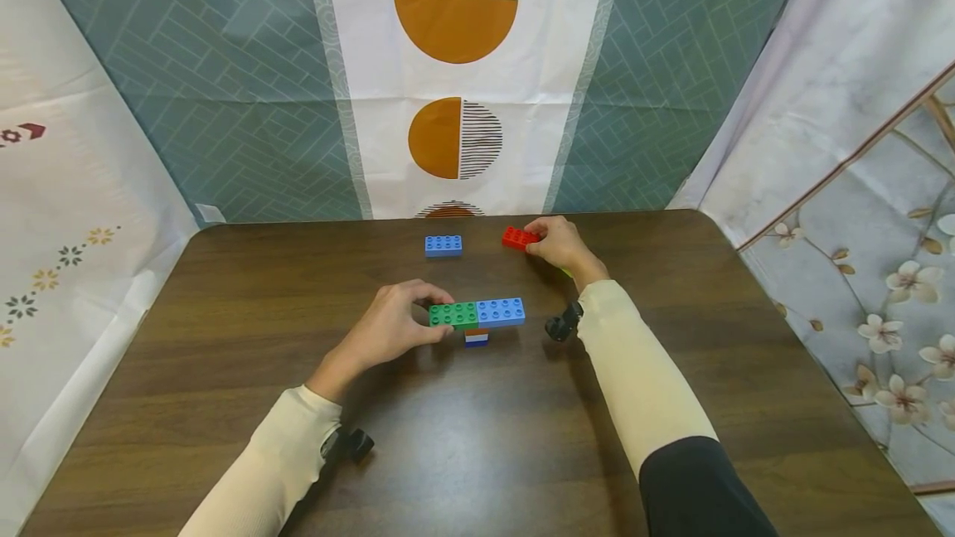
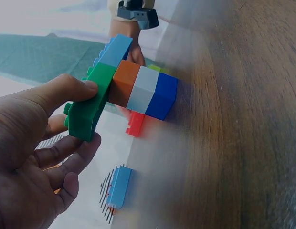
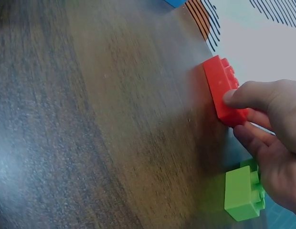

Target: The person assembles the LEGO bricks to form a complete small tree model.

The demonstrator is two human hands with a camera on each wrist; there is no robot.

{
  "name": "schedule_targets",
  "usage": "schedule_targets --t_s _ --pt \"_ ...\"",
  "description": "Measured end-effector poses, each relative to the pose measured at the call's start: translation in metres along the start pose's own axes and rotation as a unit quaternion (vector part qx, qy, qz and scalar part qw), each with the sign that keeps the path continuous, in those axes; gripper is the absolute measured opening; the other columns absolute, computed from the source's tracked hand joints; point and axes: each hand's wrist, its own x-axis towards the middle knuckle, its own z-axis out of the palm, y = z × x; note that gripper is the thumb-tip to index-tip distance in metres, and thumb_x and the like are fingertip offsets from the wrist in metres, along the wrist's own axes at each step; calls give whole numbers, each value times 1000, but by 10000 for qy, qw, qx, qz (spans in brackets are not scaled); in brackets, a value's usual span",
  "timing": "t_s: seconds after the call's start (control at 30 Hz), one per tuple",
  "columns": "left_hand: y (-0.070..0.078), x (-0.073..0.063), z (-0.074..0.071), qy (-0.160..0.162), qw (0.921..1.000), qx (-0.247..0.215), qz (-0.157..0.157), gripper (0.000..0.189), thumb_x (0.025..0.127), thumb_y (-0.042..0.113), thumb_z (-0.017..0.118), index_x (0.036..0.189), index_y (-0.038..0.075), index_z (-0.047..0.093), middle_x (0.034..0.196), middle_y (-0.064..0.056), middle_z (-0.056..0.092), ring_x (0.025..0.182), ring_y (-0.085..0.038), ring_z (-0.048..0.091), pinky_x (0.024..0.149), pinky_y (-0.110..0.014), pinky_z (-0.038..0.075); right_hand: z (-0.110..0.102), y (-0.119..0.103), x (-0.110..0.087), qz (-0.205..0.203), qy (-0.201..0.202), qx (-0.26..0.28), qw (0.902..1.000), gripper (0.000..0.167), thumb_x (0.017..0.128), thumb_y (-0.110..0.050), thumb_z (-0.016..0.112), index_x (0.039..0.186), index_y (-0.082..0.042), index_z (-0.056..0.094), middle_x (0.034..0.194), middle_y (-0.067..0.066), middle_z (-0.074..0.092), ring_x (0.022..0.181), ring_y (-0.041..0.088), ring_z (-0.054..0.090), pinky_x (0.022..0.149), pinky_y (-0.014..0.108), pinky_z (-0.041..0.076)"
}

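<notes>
My left hand (image 1: 390, 323) pinches the end of a green toy brick (image 1: 452, 316). A light blue brick (image 1: 501, 312) lies end to end with it, and both top a short stack. In the left wrist view that stack runs from an orange brick (image 2: 125, 82) through a white brick (image 2: 143, 89) to a dark blue brick (image 2: 163, 97) at the bottom. Toward the table's far edge my right hand (image 1: 561, 244) pinches a red brick (image 1: 516, 238) between thumb and fingers. Close beside that hand is a lime green brick (image 3: 238, 193), mostly hidden in the head view.
Another light blue brick (image 1: 443, 246) sits near the far edge of the brown wooden table (image 1: 477, 454), left of the red one. Patterned cloth (image 1: 477, 77) hangs just behind that edge. White cloths (image 1: 75, 230) flank the table on both sides.
</notes>
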Motion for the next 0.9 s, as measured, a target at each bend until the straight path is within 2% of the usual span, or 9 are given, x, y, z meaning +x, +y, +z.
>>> schedule_targets --t_s 0.33,0.6,0.9 --pt "0 0 0 -10 10000 86 -32 29 84 17 86 110 14 75 109 0 73 93 -16 66 80 -37 58 -4 -6 -4 -57 -107 264 9996 40 96 -10 69 136 -10 65 140 16 62 123 34 55 108 46 52" --pt "-1 0 0 -25 10000 -1 -1 29 83 16 86 110 13 75 108 -1 73 94 -17 66 84 -46 59 -8 -15 -11 -245 -127 357 9990 41 95 -10 71 136 -11 65 137 16 64 120 34 57 105 46 53" --pt "-1 1 1 8 10000 22 -17 28 83 17 86 109 14 76 106 1 73 93 -15 66 82 -42 58 -15 -20 -23 -652 -187 361 9970 40 95 -11 70 135 -9 66 133 16 66 119 34 63 100 46 55"
